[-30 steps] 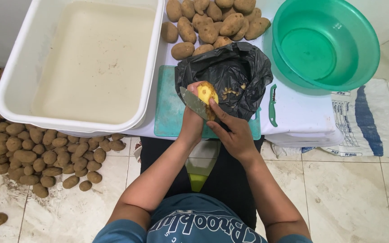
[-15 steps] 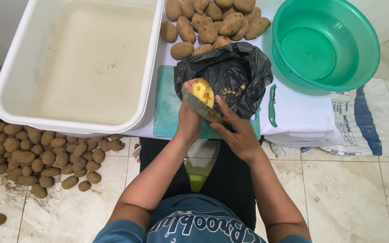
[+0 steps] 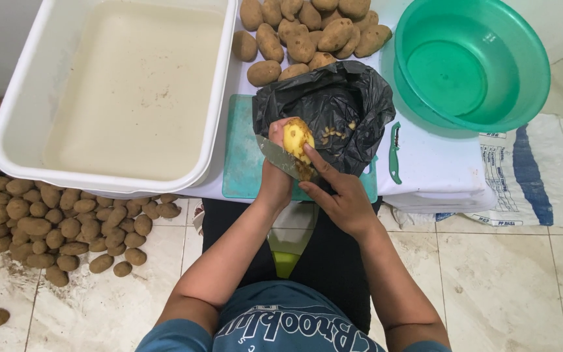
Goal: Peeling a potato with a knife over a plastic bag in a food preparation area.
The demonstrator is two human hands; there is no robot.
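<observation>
My left hand (image 3: 275,179) grips a partly peeled yellow potato (image 3: 296,137), held upright over the edge of a black plastic bag (image 3: 333,104) with peelings inside. My right hand (image 3: 340,199) holds a knife (image 3: 275,155); its blade lies across the lower part of the potato, pointing left. Both hands hover above a teal cutting board (image 3: 242,169) on the white table.
A large white tub (image 3: 118,91) of cloudy water sits at left. Several unpeeled potatoes (image 3: 307,32) lie piled behind the bag. A green basin (image 3: 470,62) stands at right, a green peeler (image 3: 395,153) beside the bag. More potatoes (image 3: 47,215) cover the floor at left. A printed sack (image 3: 529,176) lies on the right.
The knife has slid along the potato, taking off more skin, and my left hand has turned the potato slightly. Everything else stays put.
</observation>
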